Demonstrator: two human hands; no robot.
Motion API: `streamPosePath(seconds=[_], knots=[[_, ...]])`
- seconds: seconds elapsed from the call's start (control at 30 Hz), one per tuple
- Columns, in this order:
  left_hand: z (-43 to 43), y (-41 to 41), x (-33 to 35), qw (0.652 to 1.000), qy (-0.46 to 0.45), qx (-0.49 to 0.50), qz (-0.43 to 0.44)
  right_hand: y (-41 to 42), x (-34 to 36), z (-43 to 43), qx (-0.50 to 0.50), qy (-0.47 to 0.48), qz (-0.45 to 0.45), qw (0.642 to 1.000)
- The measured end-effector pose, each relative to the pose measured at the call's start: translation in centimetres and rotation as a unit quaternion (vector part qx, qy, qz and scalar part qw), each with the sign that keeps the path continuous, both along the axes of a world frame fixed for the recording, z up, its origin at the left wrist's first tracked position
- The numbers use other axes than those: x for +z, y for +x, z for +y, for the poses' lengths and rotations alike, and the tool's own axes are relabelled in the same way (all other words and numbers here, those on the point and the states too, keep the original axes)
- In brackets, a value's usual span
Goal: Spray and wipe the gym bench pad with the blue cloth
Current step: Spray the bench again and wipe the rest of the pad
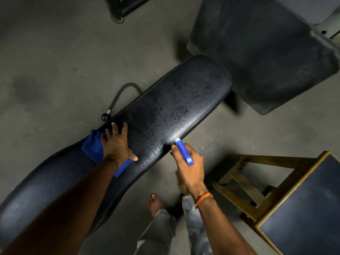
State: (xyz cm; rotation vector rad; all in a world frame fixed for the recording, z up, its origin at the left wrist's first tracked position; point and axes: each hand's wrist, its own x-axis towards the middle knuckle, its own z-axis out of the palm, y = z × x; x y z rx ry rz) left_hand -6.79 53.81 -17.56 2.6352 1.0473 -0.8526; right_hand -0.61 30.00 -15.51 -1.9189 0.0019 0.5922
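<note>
A rope handle [117,94] lies on the floor [55,61], a wooden stool [298,208] stands apart.

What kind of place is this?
It looks like a gym, most likely. There is a long padded bench, a rope handle with a knob on its end lying on the floor beside it, and another padded seat close by.

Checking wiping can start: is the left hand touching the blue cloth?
Touching. Head view: left hand rests flat on the blue cloth, which shows either side.
</note>
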Motion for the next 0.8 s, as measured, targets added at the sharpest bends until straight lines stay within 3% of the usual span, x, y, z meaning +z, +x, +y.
streamPosePath(seconds=[0.07, 0.17, 0.27, 0.37, 0.47, 0.6, 0.7, 0.8], knots=[[-0.3, -1.3, -0.2, 0.998, -0.022, 0.000, -0.063, -0.6, 0.9, 0.8, 0.009, 0.022, 0.002, 1.000], [-2.8, -5.0, -0.4, 0.986, -0.034, -0.089, -0.136, -1.4, 2.8, 2.3, 0.026, 0.067, -0.008, 0.997], [-6.9, -8.2, -0.6, 0.971, -0.141, -0.118, -0.151, -1.9, 4.6, 4.1, 0.043, 0.103, -0.033, 0.993], [-10.3, -8.5, -0.1, 0.944, -0.208, -0.014, -0.258, -3.3, 6.0, 6.4, 0.051, 0.129, -0.028, 0.990], [-12.1, -7.6, 1.5, 0.913, -0.152, 0.105, -0.364, -4.7, 7.0, 8.4, 0.072, 0.149, -0.015, 0.986], [-11.9, -8.8, 2.7, 0.907, -0.151, 0.181, -0.350, -5.5, 7.7, 9.4, 0.139, 0.149, -0.037, 0.978], [-10.3, -10.6, 3.3, 0.877, -0.182, 0.280, -0.346, -5.5, 7.9, 8.4, 0.192, 0.187, -0.054, 0.962], [-8.1, -12.8, 3.7, 0.853, -0.166, 0.315, -0.382, -5.5, 7.4, 7.0, 0.192, 0.222, -0.045, 0.955]])
